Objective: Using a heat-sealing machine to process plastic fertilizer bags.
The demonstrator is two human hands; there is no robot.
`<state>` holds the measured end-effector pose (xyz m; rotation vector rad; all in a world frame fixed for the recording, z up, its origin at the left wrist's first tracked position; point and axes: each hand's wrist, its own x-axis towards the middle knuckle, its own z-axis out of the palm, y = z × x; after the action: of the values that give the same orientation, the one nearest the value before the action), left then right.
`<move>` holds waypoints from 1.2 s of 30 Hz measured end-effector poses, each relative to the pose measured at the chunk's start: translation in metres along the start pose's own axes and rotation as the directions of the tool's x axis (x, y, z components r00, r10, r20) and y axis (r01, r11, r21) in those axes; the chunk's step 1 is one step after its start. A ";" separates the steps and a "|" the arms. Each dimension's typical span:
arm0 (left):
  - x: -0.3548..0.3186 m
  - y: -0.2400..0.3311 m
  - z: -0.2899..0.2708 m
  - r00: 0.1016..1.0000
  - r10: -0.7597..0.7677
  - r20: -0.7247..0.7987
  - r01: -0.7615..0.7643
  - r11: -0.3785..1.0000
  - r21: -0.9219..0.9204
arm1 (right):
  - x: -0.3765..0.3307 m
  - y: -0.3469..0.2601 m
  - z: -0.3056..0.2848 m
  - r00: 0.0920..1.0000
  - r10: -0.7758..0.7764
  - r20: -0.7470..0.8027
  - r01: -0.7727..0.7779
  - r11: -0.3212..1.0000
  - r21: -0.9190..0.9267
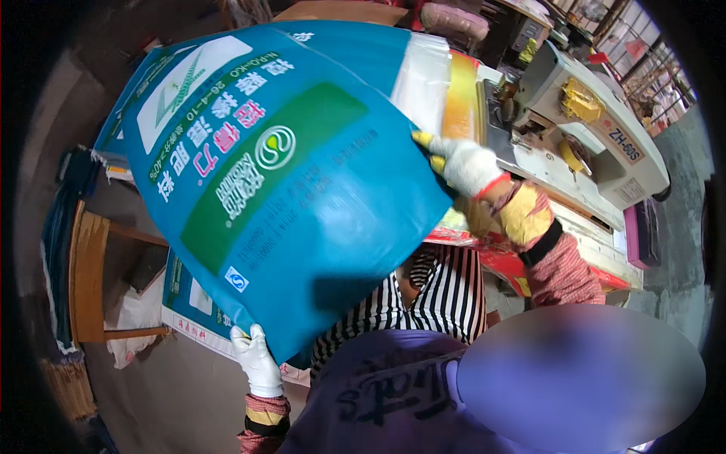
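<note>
Currently both gloved hands clamp the blue bag (287, 181): left hand (255, 359) lower corner, right hand (465, 165) right edge; long axis diagonal.

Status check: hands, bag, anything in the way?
Left hand grips blue bag at lower corner. Right hand grips its far edge. Sewing machine right beyond, apart.

the blue sack (302, 174) looks like smooth, slightly glossy woven plastic — the white gloves (255, 356) knitted cloth, the chair (91, 265) bare matt wood.
</note>
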<state>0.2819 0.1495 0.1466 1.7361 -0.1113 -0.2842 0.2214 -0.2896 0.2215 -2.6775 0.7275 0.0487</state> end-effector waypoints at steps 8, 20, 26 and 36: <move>-0.053 -0.136 -0.081 0.963 -0.267 -0.013 0.208 0.716 0.667 | -0.087 -0.075 0.070 0.864 -0.499 -0.062 0.482 0.857 -0.180; -0.117 -0.312 -0.127 0.886 -0.435 -0.157 0.461 0.858 0.224 | 0.038 -0.189 0.250 0.945 -0.268 0.186 0.308 0.919 -0.244; -0.073 -0.295 -0.101 0.851 -0.426 -0.307 0.506 0.822 0.263 | 0.076 -0.128 0.355 0.713 -0.689 -0.131 0.204 0.382 -0.901; -0.004 -0.325 -0.116 0.769 -0.602 -0.217 0.473 0.306 0.826 | 0.021 -0.137 0.261 0.978 -0.128 0.163 0.079 0.957 0.278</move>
<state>0.2801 0.3220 -0.1522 2.7474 0.3311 -1.0029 0.3232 -0.0969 0.0217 -2.4073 0.4961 0.1504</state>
